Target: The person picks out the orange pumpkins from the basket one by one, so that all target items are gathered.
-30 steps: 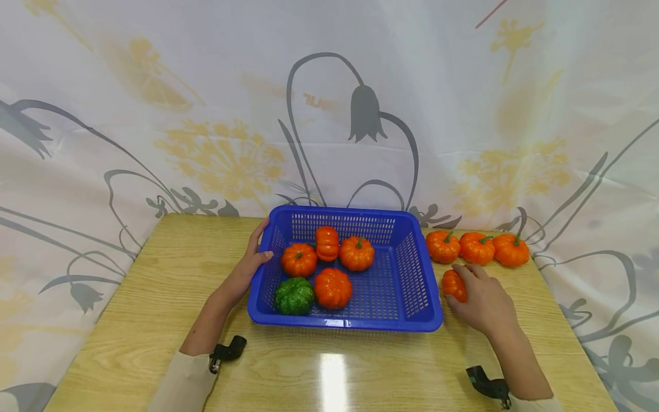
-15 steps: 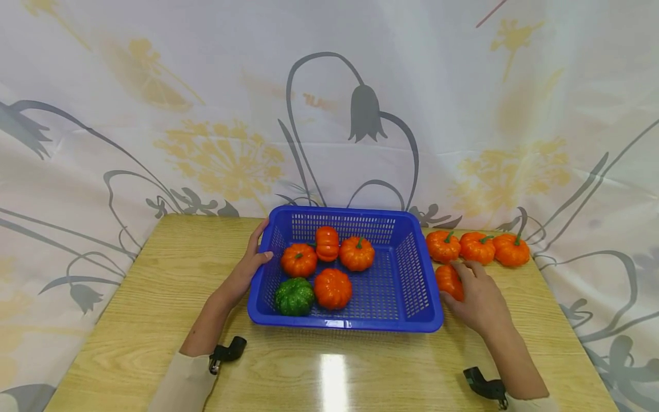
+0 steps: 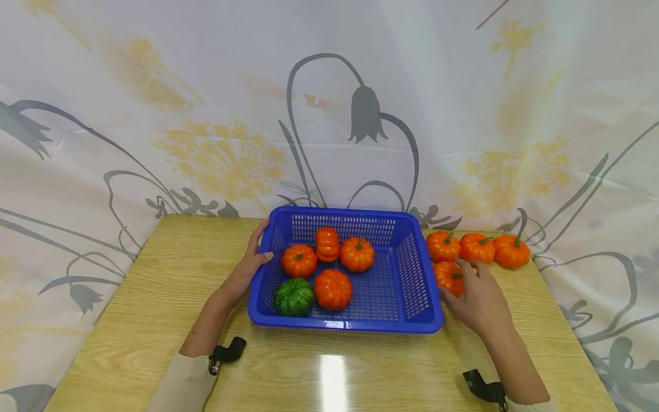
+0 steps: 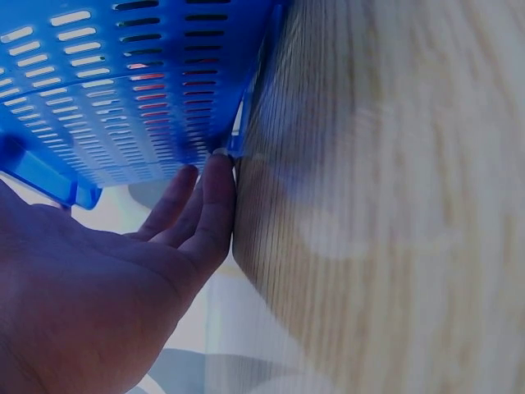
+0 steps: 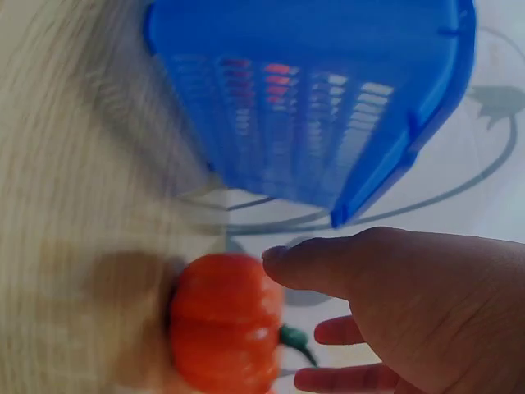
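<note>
My left hand (image 3: 249, 264) holds the left side of the blue plastic basket (image 3: 345, 325), thumb over the rim. In the left wrist view its fingers (image 4: 217, 193) lie against the perforated outer wall. At the basket's right, my right hand (image 3: 481, 297) is beside a small orange pumpkin (image 3: 445, 275) standing on the table. In the right wrist view, the thumb tip is at the pumpkin's (image 5: 221, 320) edge and the other fingers are spread near its green stem (image 5: 297, 337), not wrapped round it. Whether the thumb touches it I cannot tell.
Inside the basket lie a green pumpkin (image 3: 294, 297) and several orange pumpkins (image 3: 333, 289). Three orange pumpkins (image 3: 476, 248) stand in a row at the back right of the wooden table (image 3: 170, 286). A patterned cloth (image 3: 206, 114) hangs behind.
The orange pumpkin at my right hand has shifted left and back and turned, so its stem now shows. My right fingers have loosened from it. The left hand and basket stayed still.
</note>
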The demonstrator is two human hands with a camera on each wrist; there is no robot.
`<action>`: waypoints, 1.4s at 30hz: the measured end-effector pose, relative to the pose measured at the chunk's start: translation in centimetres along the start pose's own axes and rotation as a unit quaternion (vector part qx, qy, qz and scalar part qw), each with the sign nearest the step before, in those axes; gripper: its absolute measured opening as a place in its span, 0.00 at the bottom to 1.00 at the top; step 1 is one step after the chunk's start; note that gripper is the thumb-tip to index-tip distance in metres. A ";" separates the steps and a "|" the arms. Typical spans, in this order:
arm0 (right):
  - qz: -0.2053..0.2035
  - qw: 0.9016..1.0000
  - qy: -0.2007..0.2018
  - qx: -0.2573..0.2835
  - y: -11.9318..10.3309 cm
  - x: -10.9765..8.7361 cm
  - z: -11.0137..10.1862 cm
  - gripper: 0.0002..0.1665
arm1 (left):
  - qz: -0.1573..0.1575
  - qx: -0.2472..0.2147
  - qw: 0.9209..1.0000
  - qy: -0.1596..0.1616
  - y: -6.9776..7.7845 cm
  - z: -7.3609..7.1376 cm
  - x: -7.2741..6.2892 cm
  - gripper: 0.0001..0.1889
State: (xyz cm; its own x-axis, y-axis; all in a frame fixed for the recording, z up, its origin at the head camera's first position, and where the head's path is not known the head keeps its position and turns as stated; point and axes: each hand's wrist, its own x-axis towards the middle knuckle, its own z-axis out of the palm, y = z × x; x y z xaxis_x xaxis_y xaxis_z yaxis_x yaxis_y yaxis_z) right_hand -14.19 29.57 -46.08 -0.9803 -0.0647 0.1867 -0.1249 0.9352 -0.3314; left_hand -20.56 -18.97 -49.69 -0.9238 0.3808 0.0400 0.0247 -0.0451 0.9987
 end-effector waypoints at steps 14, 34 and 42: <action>-0.128 0.984 0.123 0.020 -4.0 -1.0 -1.8 0.27 | 0.001 -0.002 1.000 -0.002 -0.1 0.0 0.0 0.41; -0.174 0.981 0.069 0.059 -10.1 0.3 -1.1 0.24 | -0.002 -0.012 1.000 0.001 -0.2 -0.1 0.2 0.42; -0.187 0.980 0.038 0.058 -12.3 1.1 0.1 0.28 | 0.000 -0.007 1.000 -0.001 -0.2 -0.1 0.1 0.42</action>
State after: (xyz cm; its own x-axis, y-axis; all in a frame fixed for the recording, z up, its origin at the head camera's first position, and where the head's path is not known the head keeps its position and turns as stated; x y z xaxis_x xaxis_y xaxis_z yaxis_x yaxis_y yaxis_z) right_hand -13.73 17.96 -41.85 -0.8491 -0.3648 0.3819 -0.4937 0.8053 -0.3283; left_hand -20.68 -19.01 -49.91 -0.9227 0.3834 0.0405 0.0199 -0.0576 0.9981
